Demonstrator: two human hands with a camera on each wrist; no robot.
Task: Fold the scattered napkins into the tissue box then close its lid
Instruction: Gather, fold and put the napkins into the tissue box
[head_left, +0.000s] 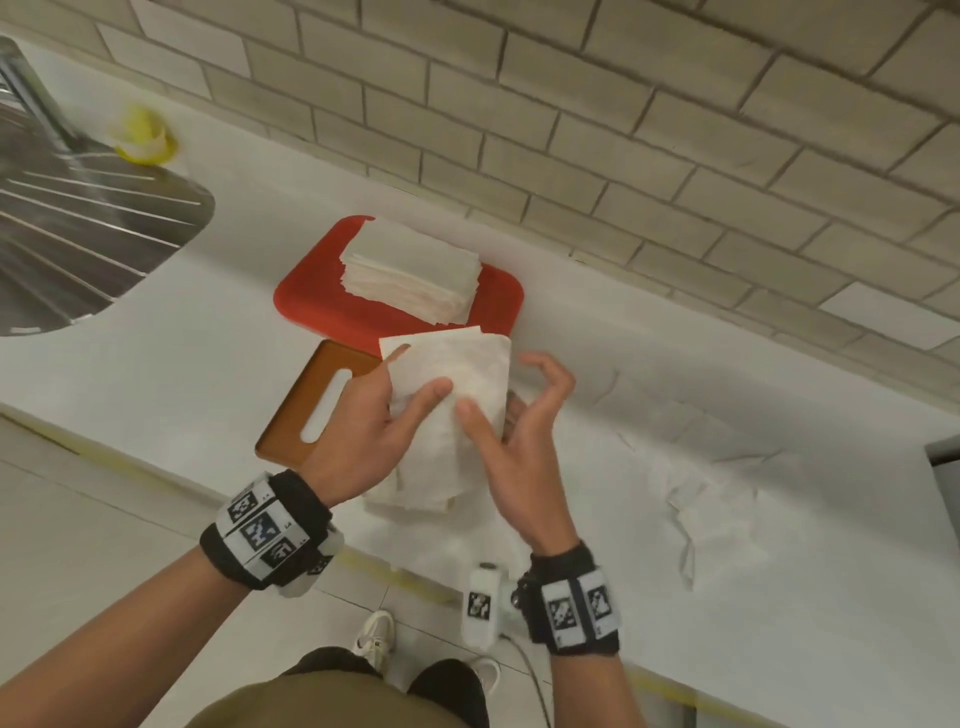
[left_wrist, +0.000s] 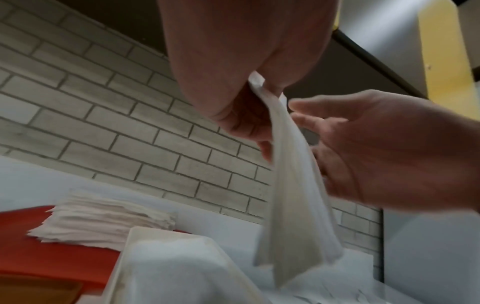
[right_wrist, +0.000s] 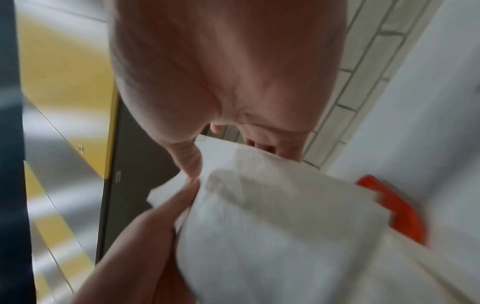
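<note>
A: What's hidden or cut off?

B: The tissue box, mostly. From the head view my hands and the napkin cover it; only the left wrist view shows its white rim, below the napkin, blurred. Can't make out a lid for sure. Right wrist view is smeared, my fingers there are half behind the paper.

A: Hands?

B: My left hand pinches the napkin, thumb on top, fingers behind it. My right hand has its thumb on the napkin's near face and fingers loosely curled at the far edge; a real grip, I can't tell.

A: Napkin look?

B: White, thin, crinkled, hanging in soft folds above the counter, raised off it, in front of the red tray.

A: Anything else?

B: Neat stack of folded napkins on that tray. Loose napkins lie flat to my right, hard to see, white on white. A brown board with a slot sits under my left hand
</note>
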